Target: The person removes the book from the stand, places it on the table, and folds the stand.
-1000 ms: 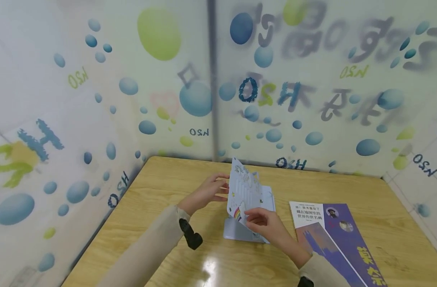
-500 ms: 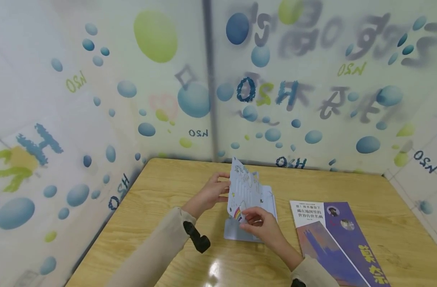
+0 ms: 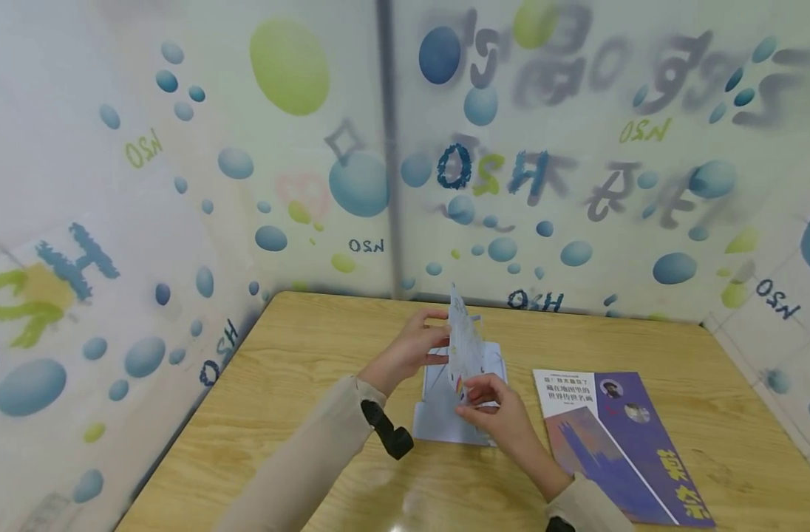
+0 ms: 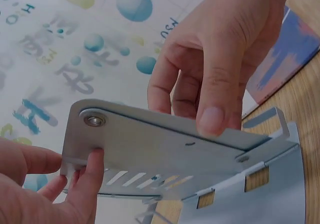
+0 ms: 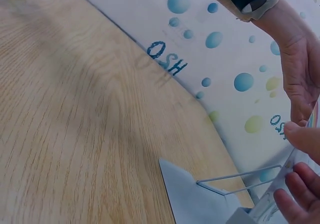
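A pale blue metal book stand (image 3: 467, 351) stands on the table, its slotted panel printed with a rainbow and small drawings. That panel is raised steeply, seen almost edge-on in the head view, above a flat base plate (image 3: 445, 421). My left hand (image 3: 414, 349) grips the panel's far left edge, with fingers on both faces near a round rivet (image 4: 94, 120). At the near lower edge my right hand (image 3: 501, 414) pinches the panel, thumb on one face and fingers on the other. Thin wire legs (image 5: 240, 176) show in the right wrist view.
To the right lies a purple and white book (image 3: 634, 443) with a painting on its cover. The wooden table (image 3: 312, 355) meets patterned walls (image 3: 298, 170) at the back and left. Each wrist wears a black camera strap (image 3: 385, 428).
The raised panel has swung to the right and turned more edge-on, baring more of the base. My left hand has moved right with it; the right hand still pinches the near edge.
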The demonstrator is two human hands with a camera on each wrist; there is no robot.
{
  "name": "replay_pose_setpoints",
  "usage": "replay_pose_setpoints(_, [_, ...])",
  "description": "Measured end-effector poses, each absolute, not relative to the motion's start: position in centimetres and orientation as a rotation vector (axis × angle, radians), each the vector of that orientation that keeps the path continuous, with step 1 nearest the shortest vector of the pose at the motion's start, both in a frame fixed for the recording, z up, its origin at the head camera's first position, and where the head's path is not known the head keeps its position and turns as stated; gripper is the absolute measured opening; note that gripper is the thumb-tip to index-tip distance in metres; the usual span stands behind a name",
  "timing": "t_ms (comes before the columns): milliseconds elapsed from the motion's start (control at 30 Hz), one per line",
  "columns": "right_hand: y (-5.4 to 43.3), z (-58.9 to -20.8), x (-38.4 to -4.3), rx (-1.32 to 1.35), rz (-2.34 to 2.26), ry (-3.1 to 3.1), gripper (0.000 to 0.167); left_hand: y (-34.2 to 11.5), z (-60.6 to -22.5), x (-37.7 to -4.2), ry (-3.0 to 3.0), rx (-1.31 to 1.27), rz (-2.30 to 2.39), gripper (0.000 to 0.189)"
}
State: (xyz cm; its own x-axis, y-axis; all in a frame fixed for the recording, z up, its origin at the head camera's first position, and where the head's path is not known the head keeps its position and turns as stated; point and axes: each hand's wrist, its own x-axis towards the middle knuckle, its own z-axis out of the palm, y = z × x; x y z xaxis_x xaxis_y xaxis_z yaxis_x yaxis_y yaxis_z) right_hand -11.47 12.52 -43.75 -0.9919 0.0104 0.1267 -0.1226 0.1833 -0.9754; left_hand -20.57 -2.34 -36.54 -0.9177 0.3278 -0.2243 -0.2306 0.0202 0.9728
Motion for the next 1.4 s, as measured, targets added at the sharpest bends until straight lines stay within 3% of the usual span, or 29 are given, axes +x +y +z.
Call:
replay_pose_setpoints(533, [13.5,-43.8,-10.7,0.026,1.853,-2.27,0.032,0.9,-36.0,-20.2,1.838,0.1,1.991,0.04])
replay_pose_setpoints(867, [14.3,-43.7,-10.4,0.072,1.81,-2.224,0.034,-0.7,-36.6,-21.5,1.939,0.308,1.863,0.041])
replay_pose_setpoints(1167, [14.6,-43.8,-10.4,0.094,1.805,-2.213,0.035,-6.1,-41.8,-21.7,2.221,0.378,1.553,0.038])
replay_pose_setpoints(1400, [14.8,-43.8,-10.3,0.083,1.823,-2.216,0.035,-6.6,-46.0,-21.1,2.331,0.486,1.535,0.028])
